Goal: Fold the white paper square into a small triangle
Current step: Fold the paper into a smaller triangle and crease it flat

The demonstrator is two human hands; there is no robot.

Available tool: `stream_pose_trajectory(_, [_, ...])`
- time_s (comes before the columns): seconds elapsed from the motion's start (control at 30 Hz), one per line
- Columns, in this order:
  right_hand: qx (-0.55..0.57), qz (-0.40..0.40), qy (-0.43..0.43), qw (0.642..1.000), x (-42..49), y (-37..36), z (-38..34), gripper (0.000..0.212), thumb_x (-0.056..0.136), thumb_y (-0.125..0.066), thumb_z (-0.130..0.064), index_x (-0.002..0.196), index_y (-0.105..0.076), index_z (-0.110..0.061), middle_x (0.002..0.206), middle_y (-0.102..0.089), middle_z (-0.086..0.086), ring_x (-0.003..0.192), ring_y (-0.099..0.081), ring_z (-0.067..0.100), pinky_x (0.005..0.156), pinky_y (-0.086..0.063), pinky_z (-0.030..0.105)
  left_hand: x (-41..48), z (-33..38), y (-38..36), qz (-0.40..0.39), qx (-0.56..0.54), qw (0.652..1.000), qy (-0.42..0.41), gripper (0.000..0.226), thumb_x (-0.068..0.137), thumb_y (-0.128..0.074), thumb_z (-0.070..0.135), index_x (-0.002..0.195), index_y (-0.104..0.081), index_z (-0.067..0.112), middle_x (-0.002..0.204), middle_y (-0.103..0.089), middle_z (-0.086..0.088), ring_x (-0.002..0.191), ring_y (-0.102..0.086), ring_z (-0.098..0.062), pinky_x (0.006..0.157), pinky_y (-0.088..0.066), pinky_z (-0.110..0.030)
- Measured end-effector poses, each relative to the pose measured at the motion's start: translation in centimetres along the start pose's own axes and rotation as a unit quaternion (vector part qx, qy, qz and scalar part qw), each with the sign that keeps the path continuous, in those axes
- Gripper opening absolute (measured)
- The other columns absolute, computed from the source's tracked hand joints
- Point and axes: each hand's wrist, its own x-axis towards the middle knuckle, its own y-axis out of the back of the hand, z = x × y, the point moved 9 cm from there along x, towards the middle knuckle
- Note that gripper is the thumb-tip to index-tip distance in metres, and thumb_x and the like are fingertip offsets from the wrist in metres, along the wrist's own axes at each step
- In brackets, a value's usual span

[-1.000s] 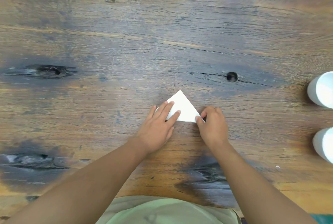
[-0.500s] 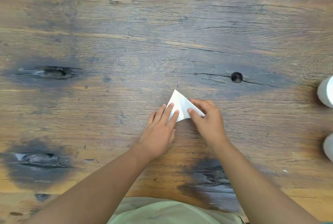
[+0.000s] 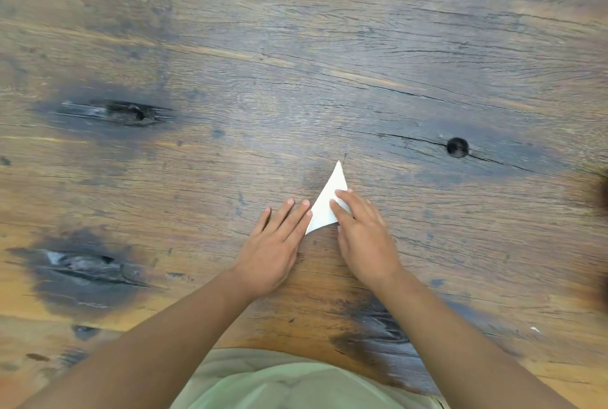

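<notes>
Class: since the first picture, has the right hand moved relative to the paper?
Yes. The right hand has slid left from the paper's right corner onto it, folding it narrower.

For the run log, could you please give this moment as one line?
paper: narrow triangle, flat on table | right hand: pressing paper | left hand: flat beside paper

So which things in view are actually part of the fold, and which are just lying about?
Part of the job:
- white paper, already a narrow triangle
- left hand, flat beside its left edge
- right hand, fingers pressing on it

Lying about:
- wooden table
- small white scrap at lower right
</notes>
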Motion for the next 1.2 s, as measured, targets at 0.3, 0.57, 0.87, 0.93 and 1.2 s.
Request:
stream_pose_trajectory(0.3, [-0.037, 0.010, 0.021, 0.999, -0.6, -0.6, 0.3, 0.061, 0.086, -0.052, -0.002, 0.146, -0.042, -0.011, 0.156, -0.037, 0.005, 0.148, -0.028, 0.024, 0.121, -0.021, 0.049, 1.5, -0.5, 2.7, 0.035, -0.095, 0.995, 0.016, 0.050, 0.097, -0.041, 0.009, 0.147, -0.041, 0.005, 0.158, -0.035, -0.011, 0.142, -0.037, -0.028, 0.117, -0.030, -0.043])
stream_pose_trajectory(0.57, [-0.099, 0.003, 0.071, 0.993, -1.5, -0.6, -3.0, 0.051, 0.082, -0.046, -0.015, 0.131, -0.057, -0.016, 0.137, -0.057, -0.002, 0.110, -0.055, 0.022, 0.085, -0.038, 0.037, 9.5, 0.5, 5.2, 0.006, -0.014, 0.997, -0.076, 0.068, 0.096, -0.046, 0.004, 0.156, -0.018, 0.019, 0.167, -0.007, 0.006, 0.150, -0.017, -0.023, 0.116, -0.027, -0.041])
stream_pose_trajectory(0.87, [-0.116, -0.049, 0.072, 0.989, -2.3, -2.3, -3.0, 0.056, 0.084, -0.056, -0.013, 0.140, -0.048, -0.015, 0.140, -0.049, 0.003, 0.128, -0.045, 0.028, 0.113, -0.029, 0.055, 9.2, -0.7, 3.3, -0.042, 0.071, 0.994, -0.070, 0.065, 0.102, -0.039, 0.019, 0.158, -0.005, 0.021, 0.167, 0.004, 0.007, 0.153, 0.003, -0.019, 0.122, -0.010, -0.046])
stream_pose_trajectory(0.93, [-0.126, -0.062, 0.061, 0.988, -2.9, -2.3, -1.9, 0.060, 0.081, -0.059, -0.012, 0.140, -0.047, -0.014, 0.141, -0.047, 0.002, 0.133, -0.041, 0.028, 0.115, -0.025, 0.059, 7.9, -1.3, 3.0, -0.032, 0.058, 0.997, -0.040, 0.061, 0.104, -0.034, 0.030, 0.158, -0.007, 0.019, 0.167, 0.002, 0.006, 0.153, 0.002, -0.019, 0.123, -0.011, -0.047])
stream_pose_trajectory(1.2, [-0.125, -0.038, -0.002, 0.991, -4.0, -0.3, 2.9, 0.061, 0.084, -0.058, -0.014, 0.144, -0.046, -0.012, 0.153, -0.042, -0.001, 0.144, -0.033, 0.025, 0.116, -0.023, 0.062, 2.8, -1.7, 0.3, -0.023, 0.019, 0.998, 0.049, 0.068, 0.103, -0.032, 0.047, 0.158, -0.003, 0.021, 0.166, 0.007, 0.003, 0.153, 0.008, -0.023, 0.123, -0.007, -0.052])
